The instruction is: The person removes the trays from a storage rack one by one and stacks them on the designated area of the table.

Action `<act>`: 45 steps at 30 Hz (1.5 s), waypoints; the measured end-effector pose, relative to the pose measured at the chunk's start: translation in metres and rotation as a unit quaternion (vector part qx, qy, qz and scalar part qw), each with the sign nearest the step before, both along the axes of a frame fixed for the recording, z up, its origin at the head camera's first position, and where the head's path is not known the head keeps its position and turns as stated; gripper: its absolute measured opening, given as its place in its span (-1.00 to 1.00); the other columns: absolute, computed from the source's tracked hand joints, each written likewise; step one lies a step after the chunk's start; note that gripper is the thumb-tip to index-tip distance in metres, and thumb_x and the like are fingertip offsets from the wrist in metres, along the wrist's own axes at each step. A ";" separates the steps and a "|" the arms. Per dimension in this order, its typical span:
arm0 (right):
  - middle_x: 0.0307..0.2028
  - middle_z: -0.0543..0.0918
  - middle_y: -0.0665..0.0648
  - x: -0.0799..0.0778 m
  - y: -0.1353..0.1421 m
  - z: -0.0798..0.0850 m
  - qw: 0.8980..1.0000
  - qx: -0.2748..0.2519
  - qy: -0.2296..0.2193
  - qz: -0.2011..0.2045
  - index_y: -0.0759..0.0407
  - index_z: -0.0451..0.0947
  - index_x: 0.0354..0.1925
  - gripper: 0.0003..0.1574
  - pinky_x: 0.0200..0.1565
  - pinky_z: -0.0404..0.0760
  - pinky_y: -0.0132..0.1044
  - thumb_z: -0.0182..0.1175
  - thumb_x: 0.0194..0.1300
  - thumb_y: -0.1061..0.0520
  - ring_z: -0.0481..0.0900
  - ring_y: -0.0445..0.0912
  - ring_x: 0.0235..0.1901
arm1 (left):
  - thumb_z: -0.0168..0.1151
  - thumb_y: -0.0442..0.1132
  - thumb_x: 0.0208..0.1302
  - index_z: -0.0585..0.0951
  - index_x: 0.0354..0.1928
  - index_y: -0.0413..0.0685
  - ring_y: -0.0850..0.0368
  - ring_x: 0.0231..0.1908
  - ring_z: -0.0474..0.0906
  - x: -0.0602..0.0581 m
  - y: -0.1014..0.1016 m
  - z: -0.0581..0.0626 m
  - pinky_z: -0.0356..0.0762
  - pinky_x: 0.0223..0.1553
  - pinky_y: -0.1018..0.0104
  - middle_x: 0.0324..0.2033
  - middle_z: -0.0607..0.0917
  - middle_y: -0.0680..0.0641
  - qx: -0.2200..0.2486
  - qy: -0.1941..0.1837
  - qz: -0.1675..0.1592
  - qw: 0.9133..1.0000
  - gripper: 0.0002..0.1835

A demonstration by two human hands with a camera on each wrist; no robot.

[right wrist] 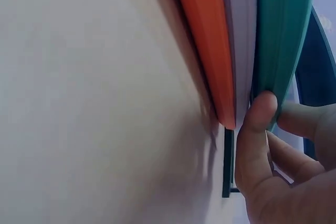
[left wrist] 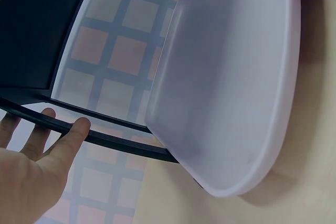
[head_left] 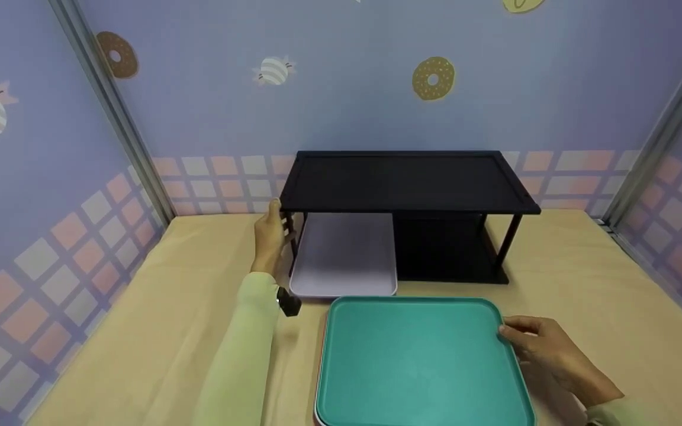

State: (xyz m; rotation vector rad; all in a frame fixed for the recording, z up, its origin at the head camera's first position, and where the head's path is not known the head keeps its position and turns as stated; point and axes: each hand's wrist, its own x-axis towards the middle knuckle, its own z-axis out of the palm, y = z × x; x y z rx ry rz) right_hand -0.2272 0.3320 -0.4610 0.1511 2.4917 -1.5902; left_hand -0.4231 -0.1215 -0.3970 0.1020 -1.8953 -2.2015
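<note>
A black two-tier rack [head_left: 406,180] stands at the back of the table. My left hand [head_left: 269,232] holds its left front post [left wrist: 121,148], the fingers about the post and the thumb up by the shelf corner. A pale lilac tray [head_left: 347,254] lies on the rack's lower tier at the left, its front edge jutting out. In front, a teal tray [head_left: 424,361] lies on top of a stack. Thumb and fingers of my right hand [head_left: 554,352] pinch its right edge. Under it, the right wrist view shows another lilac tray [right wrist: 242,40] and an orange tray [right wrist: 210,40].
Beside the lilac tray, the black lower tier [head_left: 447,251] of the rack shows bare. A beige cloth [head_left: 157,331] covers the table. Patterned walls [head_left: 353,71] close off the back and both sides, with metal posts [head_left: 119,118] at the corners.
</note>
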 end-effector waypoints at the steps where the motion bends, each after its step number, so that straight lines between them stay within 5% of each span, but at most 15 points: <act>1: 0.08 0.64 0.36 0.000 0.000 0.001 1.000 0.000 -0.002 0.000 0.54 0.37 0.33 -0.31 -0.11 0.76 -0.08 0.18 0.54 0.01 0.73 0.03 -0.11 | -0.11 0.15 0.58 0.56 0.25 -0.31 -0.24 0.25 0.51 0.000 0.000 0.000 0.54 0.25 -0.09 0.23 0.56 -0.30 -0.002 0.000 0.001 1.000 -0.35; 7: -0.11 0.68 0.22 -0.001 0.000 0.005 1.000 0.006 -0.015 0.011 0.50 0.45 0.25 -0.40 -0.22 0.74 -0.13 0.18 0.53 0.03 0.70 -0.02 -0.24 | -0.13 0.17 0.57 0.59 0.18 -0.30 -0.13 0.14 0.54 0.000 -0.001 -0.001 0.57 0.20 -0.07 0.17 0.56 -0.26 -0.014 0.001 0.006 1.000 -0.35; 16: -0.14 0.65 0.24 0.000 -0.002 0.003 0.999 0.022 -0.007 0.026 0.50 0.49 0.17 -0.51 -0.28 0.73 -0.17 0.18 0.52 0.10 0.67 -0.04 -0.27 | -0.16 0.20 0.59 0.48 0.37 -0.26 -0.11 0.14 0.51 0.001 -0.001 -0.001 0.56 0.22 -0.03 0.27 0.52 -0.26 -0.028 0.000 -0.010 1.000 -0.30; 22: -0.15 0.61 0.25 -0.001 -0.002 0.008 0.998 0.034 0.001 0.060 0.52 0.46 0.16 -0.52 -0.28 0.75 -0.13 0.18 0.52 0.12 0.65 -0.02 -0.28 | -0.12 0.18 0.59 0.52 0.30 -0.29 -0.14 0.17 0.51 0.001 -0.001 0.000 0.56 0.22 -0.04 0.25 0.53 -0.27 -0.013 -0.004 -0.006 1.000 -0.33; 31: 0.19 0.52 0.40 -0.013 -0.016 0.033 0.986 0.142 0.055 0.069 0.40 0.38 0.31 -0.28 -0.01 0.67 0.02 0.11 0.55 -0.16 0.57 0.25 0.14 | -0.13 0.14 0.60 0.54 0.27 -0.29 -0.14 0.16 0.50 0.001 -0.002 0.000 0.53 0.26 -0.07 0.25 0.54 -0.28 -0.007 -0.004 -0.013 1.000 -0.37; 39: 0.20 0.55 0.35 -0.028 -0.058 0.049 0.990 0.076 0.095 0.066 0.35 0.37 0.35 -0.38 0.12 0.63 0.07 0.04 0.61 -0.08 0.59 0.20 0.14 | -0.11 0.14 0.59 0.56 0.19 -0.31 -0.09 0.08 0.50 0.000 -0.001 0.001 0.52 0.26 -0.08 0.21 0.54 -0.29 0.006 -0.005 -0.007 1.000 -0.38; 45: 0.25 0.51 0.44 -0.046 -0.095 0.055 0.994 -0.014 0.074 0.078 0.43 0.29 0.39 -0.43 0.24 0.56 0.09 -0.03 0.64 0.06 0.59 0.22 0.19 | -0.12 0.18 0.58 0.57 0.21 -0.28 -0.09 0.06 0.50 0.000 -0.001 0.000 0.53 0.23 -0.11 0.18 0.55 -0.24 -0.006 -0.004 -0.004 1.000 -0.36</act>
